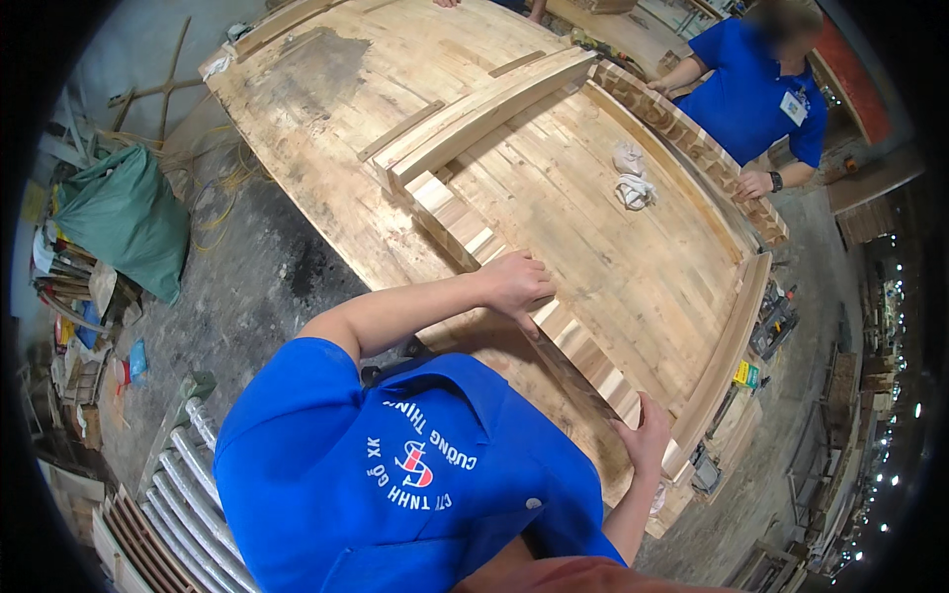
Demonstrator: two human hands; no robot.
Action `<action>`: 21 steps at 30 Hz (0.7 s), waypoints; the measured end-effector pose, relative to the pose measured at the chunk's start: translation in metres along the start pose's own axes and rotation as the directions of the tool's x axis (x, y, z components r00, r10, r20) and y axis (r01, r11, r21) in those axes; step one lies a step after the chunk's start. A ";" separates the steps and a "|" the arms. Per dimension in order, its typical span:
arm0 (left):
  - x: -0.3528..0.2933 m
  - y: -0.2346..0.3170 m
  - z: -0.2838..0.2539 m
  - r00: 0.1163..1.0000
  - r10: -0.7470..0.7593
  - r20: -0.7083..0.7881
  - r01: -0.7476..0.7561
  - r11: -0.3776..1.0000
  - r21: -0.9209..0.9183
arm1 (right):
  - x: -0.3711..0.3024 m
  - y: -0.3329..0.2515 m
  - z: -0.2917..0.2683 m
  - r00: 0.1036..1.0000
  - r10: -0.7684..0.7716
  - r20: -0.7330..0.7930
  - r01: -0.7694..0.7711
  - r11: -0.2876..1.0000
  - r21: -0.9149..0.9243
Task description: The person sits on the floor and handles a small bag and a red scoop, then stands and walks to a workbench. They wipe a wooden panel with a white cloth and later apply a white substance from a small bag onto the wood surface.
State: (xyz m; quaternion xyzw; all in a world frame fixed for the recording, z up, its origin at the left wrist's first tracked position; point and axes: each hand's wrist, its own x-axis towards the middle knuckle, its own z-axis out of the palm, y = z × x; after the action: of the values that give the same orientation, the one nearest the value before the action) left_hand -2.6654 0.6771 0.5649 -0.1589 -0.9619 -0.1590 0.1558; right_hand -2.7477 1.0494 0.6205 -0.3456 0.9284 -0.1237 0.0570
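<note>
A long laminated wood board (573, 341) of light and dark strips stands on edge along the near side of a big wooden worktable (583, 247). My left hand (518, 282) is closed over its top edge near the middle, thumb on the near face. Close to the board's right end, my right hand (648, 435) grips it, thumb and fingers on either side. Its left end meets pale wooden rails (494, 114) that run across the table; its right end meets another rail (725, 356). The undersides of both hands are hidden.
Across the table, a co-worker in blue (756, 89) holds a similar laminated board (682, 128) with both hands. Crumpled white cloths (635, 190) lie on the tabletop. A green sack (129, 217) and silver tubes (193, 484) stand at left. Tools (773, 321) lie beyond the right edge.
</note>
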 end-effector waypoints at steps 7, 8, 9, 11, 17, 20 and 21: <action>0.004 -0.001 0.002 0.998 -0.012 0.064 0.012 1.000 0.003 | 0.004 0.010 0.009 0.999 -0.031 -0.045 0.033 0.999 0.044; 0.004 -0.001 0.003 0.999 0.005 0.053 -0.005 1.000 0.003 | 0.004 0.012 0.009 0.999 -0.036 -0.039 0.037 0.999 0.033; 0.003 -0.001 0.003 0.998 -0.004 0.057 0.004 1.000 0.004 | 0.004 0.013 0.010 0.999 -0.040 -0.033 0.041 0.999 0.022; 0.002 -0.001 0.003 0.998 -0.014 0.060 0.014 1.000 0.008 | 0.008 0.009 0.009 0.998 -0.056 -0.027 0.056 0.998 0.015; -0.002 -0.005 -0.002 0.996 -0.035 0.083 0.034 0.999 0.009 | 0.011 0.005 0.013 0.999 -0.035 -0.015 0.035 0.999 0.018; -0.001 -0.006 -0.003 0.991 -0.052 0.124 0.049 0.998 0.026 | 0.013 0.003 0.013 0.998 -0.058 -0.030 0.058 0.998 -0.004; -0.001 -0.006 -0.003 0.994 -0.041 0.103 0.038 0.999 0.030 | 0.013 0.003 0.012 0.996 -0.076 -0.046 0.076 0.997 -0.018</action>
State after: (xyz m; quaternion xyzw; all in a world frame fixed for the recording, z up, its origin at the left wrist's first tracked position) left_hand -2.6659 0.6700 0.5662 -0.1455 -0.9738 -0.1399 0.1047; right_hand -2.7569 1.0408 0.6074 -0.3782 0.9167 -0.1261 0.0279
